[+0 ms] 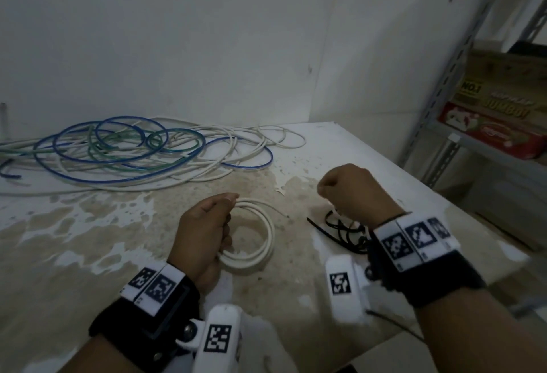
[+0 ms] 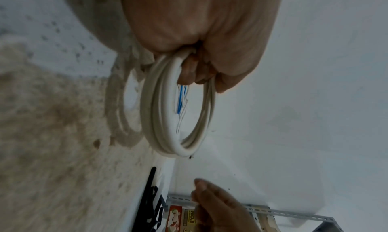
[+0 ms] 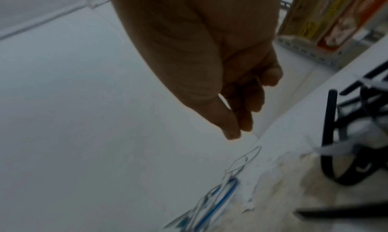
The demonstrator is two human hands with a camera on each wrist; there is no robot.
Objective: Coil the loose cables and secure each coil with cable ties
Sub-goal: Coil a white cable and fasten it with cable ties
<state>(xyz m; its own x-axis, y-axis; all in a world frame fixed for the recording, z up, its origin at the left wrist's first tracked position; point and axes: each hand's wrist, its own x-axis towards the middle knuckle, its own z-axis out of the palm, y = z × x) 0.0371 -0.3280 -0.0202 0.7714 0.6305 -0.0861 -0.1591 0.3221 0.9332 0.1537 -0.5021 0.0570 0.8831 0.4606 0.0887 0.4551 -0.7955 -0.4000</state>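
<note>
A white cable coil [image 1: 268, 239] lies low over the table, and my left hand [image 1: 204, 230] grips its left side with the fingers wrapped round the turns. In the left wrist view the coil [image 2: 151, 119] hangs from that hand [image 2: 199, 36], with thin blue and white wire ends [image 2: 180, 101] inside the ring. My right hand [image 1: 352, 192] hovers to the right of the coil, above a pile of black cable ties [image 1: 340, 232]. Its fingers are curled, thumb against fingertips [image 3: 231, 132], with nothing plainly between them. The ties [image 3: 329, 136] stay on the table.
A tangle of loose white, blue and green cables [image 1: 133, 150] lies at the back left against the wall. The worn, stained table [image 1: 88, 254] ends just right of the ties. A metal shelf [image 1: 444, 106] with cardboard boxes [image 1: 503, 112] stands beyond that edge.
</note>
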